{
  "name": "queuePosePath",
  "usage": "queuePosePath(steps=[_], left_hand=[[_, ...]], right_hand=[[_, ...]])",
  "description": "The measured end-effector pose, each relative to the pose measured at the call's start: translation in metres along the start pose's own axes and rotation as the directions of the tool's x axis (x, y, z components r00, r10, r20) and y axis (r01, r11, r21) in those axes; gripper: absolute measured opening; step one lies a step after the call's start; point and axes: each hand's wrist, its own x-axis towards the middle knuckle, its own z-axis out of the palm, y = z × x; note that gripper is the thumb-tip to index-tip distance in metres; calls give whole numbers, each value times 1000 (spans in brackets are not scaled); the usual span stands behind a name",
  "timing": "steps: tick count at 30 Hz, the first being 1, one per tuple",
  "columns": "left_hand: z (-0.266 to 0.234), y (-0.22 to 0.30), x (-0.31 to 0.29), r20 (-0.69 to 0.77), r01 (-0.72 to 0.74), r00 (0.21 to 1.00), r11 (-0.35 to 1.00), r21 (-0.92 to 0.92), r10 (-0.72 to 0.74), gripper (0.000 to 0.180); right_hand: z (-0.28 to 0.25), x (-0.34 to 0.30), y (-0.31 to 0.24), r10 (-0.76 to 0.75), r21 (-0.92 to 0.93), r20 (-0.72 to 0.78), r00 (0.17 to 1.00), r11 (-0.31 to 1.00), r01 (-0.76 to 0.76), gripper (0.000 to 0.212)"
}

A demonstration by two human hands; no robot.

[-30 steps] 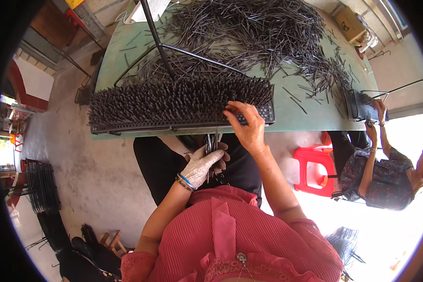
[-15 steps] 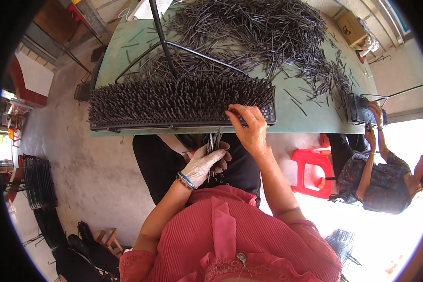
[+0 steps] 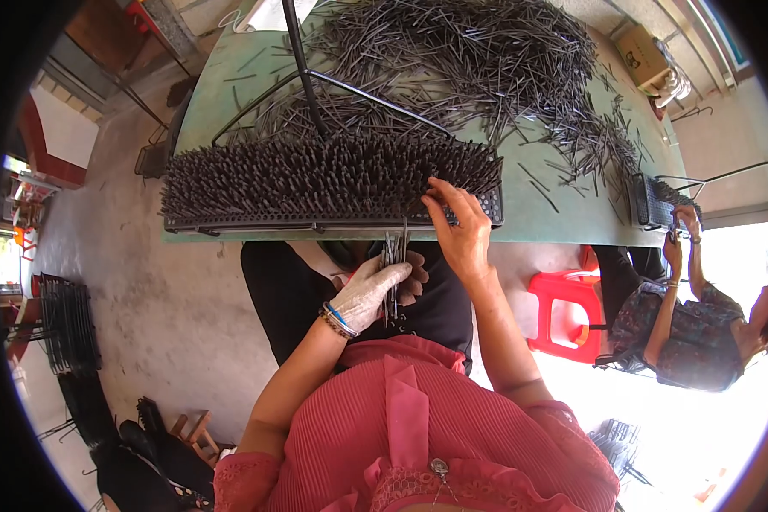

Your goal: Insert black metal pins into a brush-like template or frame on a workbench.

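Shifted a little to the right along the rack (image 3: 491,206) since a second ago: that is the right hand (image 3: 460,224), and the left hand (image 3: 369,292) has edged the same way beneath it. From where I stand, the black rack lies along the near edge of the green desk (image 3: 572,215), packed with upright dark sticks (image 3: 307,177), though holes show bare at its right end. Just in front of the rack, right of its middle, the gloved left hand grips a loose bundle of sticks (image 3: 392,260), ends pointing up. The bare right hand has thumb and fingers bent together against the rack's right part; whether a stick is pinched there, I can't tell. Beyond the rack sprawls a heap of sticks (image 3: 478,64); well to its right, a co-worker (image 3: 683,320) sits at a smaller rack (image 3: 648,205). Each stick looks light, stiff and smooth, likely to slide against its neighbours, so best pinched singly near one end. The loaded rack is probably heavy, better lifted by its wire handle (image 3: 296,47).
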Motion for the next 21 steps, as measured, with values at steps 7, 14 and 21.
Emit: queuePosePath(steps=[7, 14, 21], left_hand=[[2, 6, -3, -12, 40, 999, 998, -39, -41, 30], [1, 3, -2, 20, 10, 1000, 997, 77, -11, 33], [12, 15, -7, 59, -47, 997, 996, 80, 42, 32]], right_hand=[[3, -4, 11, -167, -88, 88, 982, 981, 175, 26], [-2, -7, 4, -152, -65, 96, 984, 985, 158, 22], [-24, -14, -19, 280, 198, 293, 914, 918, -345, 30]])
